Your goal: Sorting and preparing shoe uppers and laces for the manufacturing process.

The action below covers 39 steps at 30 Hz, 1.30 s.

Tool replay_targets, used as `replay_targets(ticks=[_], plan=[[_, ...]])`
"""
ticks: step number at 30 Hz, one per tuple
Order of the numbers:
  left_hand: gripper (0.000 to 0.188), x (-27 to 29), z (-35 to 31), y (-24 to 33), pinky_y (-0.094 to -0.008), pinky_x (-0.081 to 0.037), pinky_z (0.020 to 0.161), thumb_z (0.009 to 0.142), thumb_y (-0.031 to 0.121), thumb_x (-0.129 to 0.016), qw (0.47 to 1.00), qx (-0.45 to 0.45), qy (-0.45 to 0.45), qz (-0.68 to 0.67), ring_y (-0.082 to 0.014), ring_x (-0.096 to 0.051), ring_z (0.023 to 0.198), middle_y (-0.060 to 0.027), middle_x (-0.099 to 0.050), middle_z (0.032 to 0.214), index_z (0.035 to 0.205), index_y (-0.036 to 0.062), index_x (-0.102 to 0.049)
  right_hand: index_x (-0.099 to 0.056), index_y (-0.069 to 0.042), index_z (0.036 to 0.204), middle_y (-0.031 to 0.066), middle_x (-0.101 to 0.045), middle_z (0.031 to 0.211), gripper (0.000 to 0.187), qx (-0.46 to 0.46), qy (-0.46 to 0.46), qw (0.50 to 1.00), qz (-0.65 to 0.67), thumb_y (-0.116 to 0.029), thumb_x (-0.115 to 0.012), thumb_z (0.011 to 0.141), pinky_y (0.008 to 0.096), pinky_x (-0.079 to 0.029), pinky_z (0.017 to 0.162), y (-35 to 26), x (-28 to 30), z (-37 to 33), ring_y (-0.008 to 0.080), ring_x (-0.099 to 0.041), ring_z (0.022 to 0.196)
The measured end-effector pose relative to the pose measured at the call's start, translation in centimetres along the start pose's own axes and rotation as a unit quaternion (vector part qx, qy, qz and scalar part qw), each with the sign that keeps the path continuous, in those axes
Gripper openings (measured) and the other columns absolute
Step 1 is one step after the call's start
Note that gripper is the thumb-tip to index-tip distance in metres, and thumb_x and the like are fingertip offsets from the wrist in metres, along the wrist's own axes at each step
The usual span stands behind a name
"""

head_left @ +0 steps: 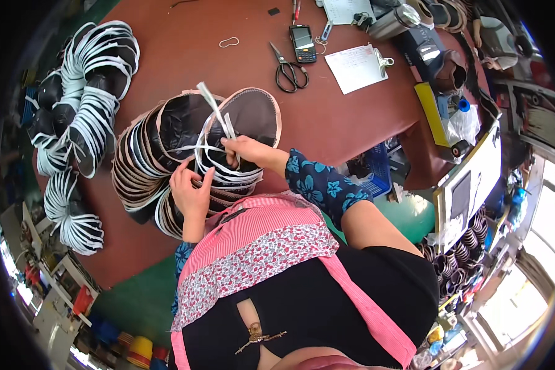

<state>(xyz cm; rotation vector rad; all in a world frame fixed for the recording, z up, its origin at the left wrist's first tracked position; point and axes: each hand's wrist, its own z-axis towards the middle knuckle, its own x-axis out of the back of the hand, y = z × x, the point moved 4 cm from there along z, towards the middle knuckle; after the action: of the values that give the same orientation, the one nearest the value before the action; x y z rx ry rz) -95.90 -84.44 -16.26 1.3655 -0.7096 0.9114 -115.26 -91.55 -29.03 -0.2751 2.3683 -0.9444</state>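
Note:
A bundle of stacked shoe uppers (135, 157), dark inside with tan edges, lies at the near side of the table. White strips (211, 100) cross over it in a knot-like tangle, their loose ends sticking up. My right hand (243, 150) is closed on these strips at the right of the crossing. Just left of it, my left hand (191, 190) rests against the stack, thumb and fingers apart. Whether a strip passes under its fingertips is hard to see. The front upper (253, 111) shows its dark brown lining behind my right hand.
More bundles (95, 123) tied with white strips lie along the table's left side. Beyond the stack are scissors (288, 69), a handheld scanner (303, 44), and a clipboard with paper (356, 69). A blue crate (377, 176) stands below the table's right edge.

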Motion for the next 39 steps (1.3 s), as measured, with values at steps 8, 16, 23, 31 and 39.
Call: replay_targets(ticks=[8, 16, 23, 31, 39], plan=[[0.042, -0.9, -0.1, 0.1, -0.0491, -0.046, 0.109, 0.097, 0.033, -0.085, 1.000, -0.008, -0.019, 0.004, -0.0385, -0.063, 0.126, -0.0173, -0.071, 0.141, 0.083, 0.0054, -0.057, -0.072, 0.002, 0.089, 0.0169, -0.080, 0.093, 0.059, 0.024, -0.048, 0.996, -0.070, -0.045, -0.050, 0.117, 0.0379, -0.059, 0.078, -0.1, -0.3, 0.3, 0.0232, -0.075, 0.081], [0.036, -1.5, -0.4, 0.1, -0.0477, -0.047, 0.108, 0.103, 0.033, -0.078, 1.000, -0.010, -0.028, 0.009, -0.0396, -0.064, 0.124, -0.0198, -0.070, 0.141, 0.092, 0.0032, -0.060, -0.066, -0.005, 0.094, 0.0111, -0.078, 0.088, 0.049, 0.067, 0.005, 0.997, 0.023, -0.042, -0.047, 0.119, 0.0336, -0.056, 0.072, -1.6, 1.1, -0.4, 0.0192, -0.072, 0.077], [0.029, -2.0, -0.4, -0.7, -0.0486, -0.045, 0.111, 0.110, 0.030, -0.067, 0.997, 0.004, -0.055, -0.050, -0.0397, -0.062, 0.128, -0.0188, -0.069, 0.142, 0.116, 0.0010, -0.067, -0.068, -0.005, 0.114, 0.0050, -0.071, 0.087, 0.043, 0.128, -0.001, 0.986, 0.105, -0.041, -0.045, 0.120, 0.0306, -0.057, 0.077, -2.8, 1.9, -0.2, 0.0151, -0.068, 0.077], [0.028, 0.0, -3.0, -8.2, -0.0374, -0.053, 0.097, 0.113, 0.024, -0.063, 0.985, 0.140, 0.046, -0.094, -0.0259, -0.068, 0.104, -0.0156, -0.072, 0.112, 0.120, -0.0025, -0.069, -0.066, -0.001, 0.131, 0.0119, -0.074, 0.095, 0.052, 0.084, 0.028, 0.994, 0.060, -0.047, -0.049, 0.117, 0.0369, -0.057, 0.076, -1.7, 3.0, -0.4, 0.0213, -0.069, 0.081], [0.051, 3.0, -13.0, -29.4, -0.0438, -0.054, 0.088, 0.106, 0.042, -0.073, 0.931, 0.348, 0.106, -0.009, -0.0286, -0.067, 0.094, -0.0208, -0.074, 0.106, 0.106, -0.0087, -0.071, -0.068, 0.001, 0.148, 0.0216, -0.066, 0.151, 0.101, -0.142, -0.136, 0.973, -0.119, -0.085, -0.058, 0.097, 0.0447, -0.047, 0.116, -1.5, -1.4, -2.7, 0.0314, -0.062, 0.138]])
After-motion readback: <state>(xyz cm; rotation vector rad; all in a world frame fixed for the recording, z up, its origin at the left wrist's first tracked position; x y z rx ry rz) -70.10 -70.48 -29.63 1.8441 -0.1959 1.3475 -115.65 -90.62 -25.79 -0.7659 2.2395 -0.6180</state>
